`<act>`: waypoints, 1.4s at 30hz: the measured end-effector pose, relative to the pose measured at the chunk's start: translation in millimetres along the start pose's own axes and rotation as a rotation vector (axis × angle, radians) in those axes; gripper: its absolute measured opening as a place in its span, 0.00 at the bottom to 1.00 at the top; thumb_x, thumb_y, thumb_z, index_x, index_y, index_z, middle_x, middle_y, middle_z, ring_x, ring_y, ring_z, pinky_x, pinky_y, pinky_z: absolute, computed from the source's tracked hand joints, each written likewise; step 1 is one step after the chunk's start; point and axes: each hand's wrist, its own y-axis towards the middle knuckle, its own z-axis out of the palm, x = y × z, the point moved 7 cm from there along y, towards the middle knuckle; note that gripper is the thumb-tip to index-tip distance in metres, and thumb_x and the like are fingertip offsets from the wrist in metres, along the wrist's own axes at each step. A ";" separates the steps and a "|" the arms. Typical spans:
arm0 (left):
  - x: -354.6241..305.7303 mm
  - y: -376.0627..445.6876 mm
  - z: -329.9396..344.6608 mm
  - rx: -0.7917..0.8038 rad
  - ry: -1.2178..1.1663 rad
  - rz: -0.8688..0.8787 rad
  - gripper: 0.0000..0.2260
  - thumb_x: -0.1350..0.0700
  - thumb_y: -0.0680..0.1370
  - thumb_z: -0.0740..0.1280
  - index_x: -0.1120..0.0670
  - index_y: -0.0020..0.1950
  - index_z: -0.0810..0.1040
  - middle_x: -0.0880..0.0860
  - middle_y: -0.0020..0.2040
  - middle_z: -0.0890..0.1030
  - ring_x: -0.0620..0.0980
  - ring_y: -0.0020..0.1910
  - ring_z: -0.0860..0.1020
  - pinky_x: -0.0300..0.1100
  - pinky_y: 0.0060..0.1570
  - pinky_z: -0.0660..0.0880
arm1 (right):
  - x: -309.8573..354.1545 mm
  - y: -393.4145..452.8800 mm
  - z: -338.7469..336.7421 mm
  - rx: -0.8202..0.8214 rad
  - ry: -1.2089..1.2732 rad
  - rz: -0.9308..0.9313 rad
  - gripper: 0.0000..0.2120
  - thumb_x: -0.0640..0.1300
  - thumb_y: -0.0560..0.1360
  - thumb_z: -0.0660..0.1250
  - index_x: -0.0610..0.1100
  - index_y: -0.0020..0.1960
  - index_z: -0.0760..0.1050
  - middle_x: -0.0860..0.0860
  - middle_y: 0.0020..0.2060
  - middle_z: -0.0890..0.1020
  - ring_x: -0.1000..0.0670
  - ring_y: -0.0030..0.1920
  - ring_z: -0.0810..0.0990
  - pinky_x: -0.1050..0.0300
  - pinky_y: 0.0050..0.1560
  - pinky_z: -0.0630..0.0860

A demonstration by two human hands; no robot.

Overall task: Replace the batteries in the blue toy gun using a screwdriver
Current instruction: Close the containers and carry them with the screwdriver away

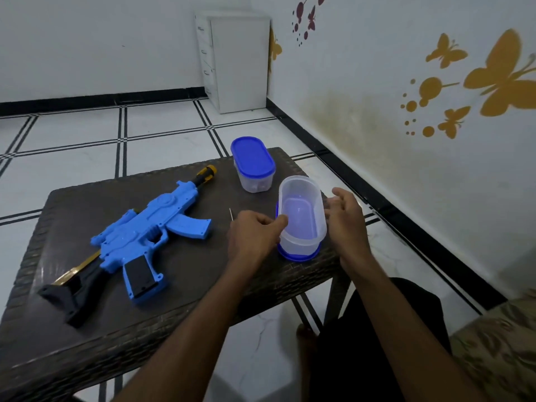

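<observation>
The blue toy gun [150,227] lies flat on the dark wicker table [188,285], with its black stock toward the near left. A yellow-and-black screwdriver handle [207,172] pokes out behind the gun's far end. An open clear container [303,216] stands on its blue lid [298,256] at the table's right edge and looks empty. My left hand [255,236] has its fingers curled, and its thumb tip touches the container's left wall. What lies inside its fingers is hidden. My right hand [345,216] hovers relaxed beside the container's right wall.
A second clear container [253,165] with a blue lid stands at the far right of the table, with small items inside. A thin metal rod [230,213] lies just beyond my left hand. A white cabinet [237,59] stands in the far corner, and the wall runs along the right.
</observation>
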 end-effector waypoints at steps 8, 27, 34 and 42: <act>4.9 13.8 -38.8 -0.097 -0.031 0.004 0.10 0.53 0.74 0.72 0.56 0.35 0.84 0.52 0.32 0.84 0.48 0.35 0.85 0.52 0.47 0.82 | -20.4 6.0 2.4 0.180 -0.120 0.049 0.11 0.55 0.81 0.57 0.54 0.55 0.76 0.53 0.52 0.82 0.50 0.53 0.80 0.44 0.59 0.77; 27.6 -2.9 -60.7 -0.125 0.086 0.041 0.09 0.53 0.75 0.72 0.53 0.36 0.84 0.48 0.32 0.84 0.46 0.35 0.84 0.51 0.45 0.83 | -26.0 1.8 6.9 0.161 -0.946 -0.135 0.30 0.58 0.78 0.65 0.46 0.73 0.63 0.43 0.70 0.69 0.42 0.68 0.68 0.47 0.63 0.70; 30.2 -3.7 -47.0 -0.103 -0.006 0.001 0.11 0.55 0.76 0.71 0.53 0.57 0.80 0.49 0.46 0.84 0.48 0.41 0.84 0.53 0.48 0.82 | -33.3 19.9 -9.6 0.248 -0.777 0.000 0.38 0.62 0.69 0.74 0.42 0.68 0.66 0.41 0.63 0.74 0.40 0.61 0.75 0.47 0.56 0.75; 26.3 -4.9 -36.9 -0.014 -0.088 -0.015 0.13 0.63 0.77 0.68 0.53 0.60 0.81 0.51 0.51 0.85 0.49 0.45 0.84 0.52 0.48 0.82 | -12.6 11.4 -11.6 0.196 -0.332 -0.128 0.09 0.49 0.80 0.61 0.44 0.56 0.69 0.45 0.50 0.79 0.42 0.48 0.80 0.45 0.49 0.78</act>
